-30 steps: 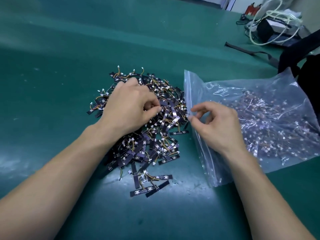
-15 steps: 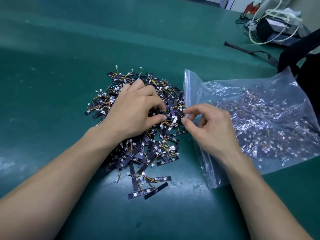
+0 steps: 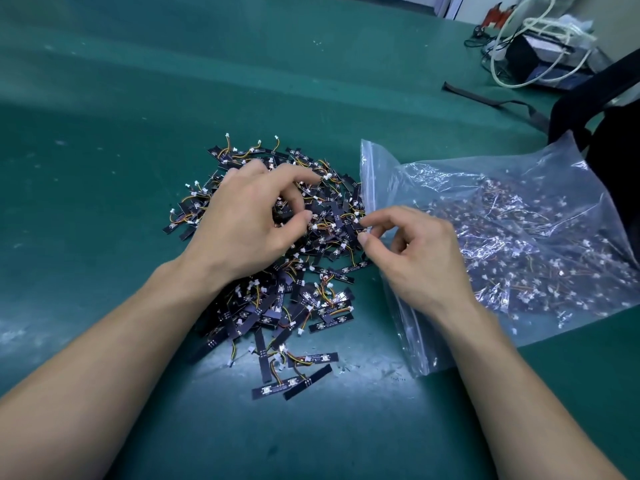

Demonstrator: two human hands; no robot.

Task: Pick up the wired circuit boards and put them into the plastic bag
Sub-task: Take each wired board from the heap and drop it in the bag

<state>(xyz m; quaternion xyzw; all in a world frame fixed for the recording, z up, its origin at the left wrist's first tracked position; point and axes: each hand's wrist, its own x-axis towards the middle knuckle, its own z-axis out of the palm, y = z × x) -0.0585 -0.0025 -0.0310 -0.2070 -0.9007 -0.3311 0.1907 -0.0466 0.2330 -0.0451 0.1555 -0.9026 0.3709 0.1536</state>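
The wired circuit boards [image 3: 277, 299] lie in a loose heap at the middle of the green table [image 3: 121, 109], dark strips tangled with orange and yellow leads and white plugs. My view puts the left hand [image 3: 249, 223] on top of the heap's far half, fingers curled down into the boards, forefinger reaching out and thumb set a little apart from it; I cannot tell whether it has a board between them. The plastic bag [image 3: 554, 188] lies just beside the heap on the right, its zip edge touching the nearest boards, with many boards already inside. The right hand [image 3: 415, 258] rests over that edge, thumb and forefinger pinching the bag's lip as far as I can make out, other fingers loosely bent.

Half a second ago the left hand's fingers were tucked close together; now the forefinger has spread away. Since a second ago the right hand has shifted toward the heap.

The left hand hides the heap's centre, and the right forearm covers the near part of the bag's mouth. Farther right lie a black strap [image 3: 491, 102], a black backpack [image 3: 609, 109] and a coiled white cable [image 3: 512, 74] round a dark box [image 3: 530, 60]
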